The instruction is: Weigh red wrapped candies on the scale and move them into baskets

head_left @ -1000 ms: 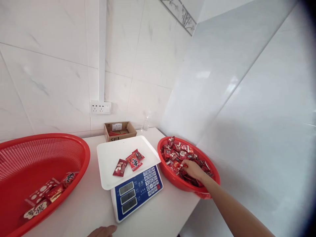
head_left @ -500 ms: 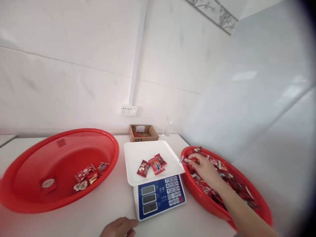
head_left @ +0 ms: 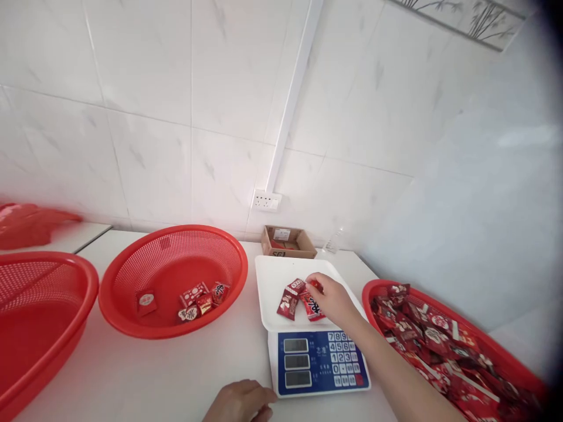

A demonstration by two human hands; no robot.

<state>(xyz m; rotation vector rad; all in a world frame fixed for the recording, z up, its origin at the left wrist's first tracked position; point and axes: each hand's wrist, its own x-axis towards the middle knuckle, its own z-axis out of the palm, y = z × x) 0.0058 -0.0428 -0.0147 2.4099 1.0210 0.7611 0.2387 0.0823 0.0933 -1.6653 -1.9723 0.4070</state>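
My right hand (head_left: 332,298) is over the white pan (head_left: 270,272) of a digital scale (head_left: 316,363), its fingertips pinched on a small red snack packet (head_left: 317,286), mostly hidden behind them. Touching or close beside it on the pan lie a dark red packet (head_left: 287,303), a packet with white dots (head_left: 296,285) and a bright red packet with black lettering (head_left: 311,307), partly covered by my hand. My left hand (head_left: 241,401) rests on the table at the scale's front left corner, fingers loosely bent and apart from the thumb, holding nothing.
A red basket (head_left: 369,287) heaped with packets stands right. Left of the scale, a red perforated basket (head_left: 176,234) has several packets in it; another red basket (head_left: 90,281) is at far left. Behind the scale are a small cardboard box (head_left: 303,243) and a clear plastic item (head_left: 333,241).
My right hand has moved from the right basket to the scale pan. A white-dotted packet now lies on the pan. The view has turned left, bringing the far-left basket into sight.
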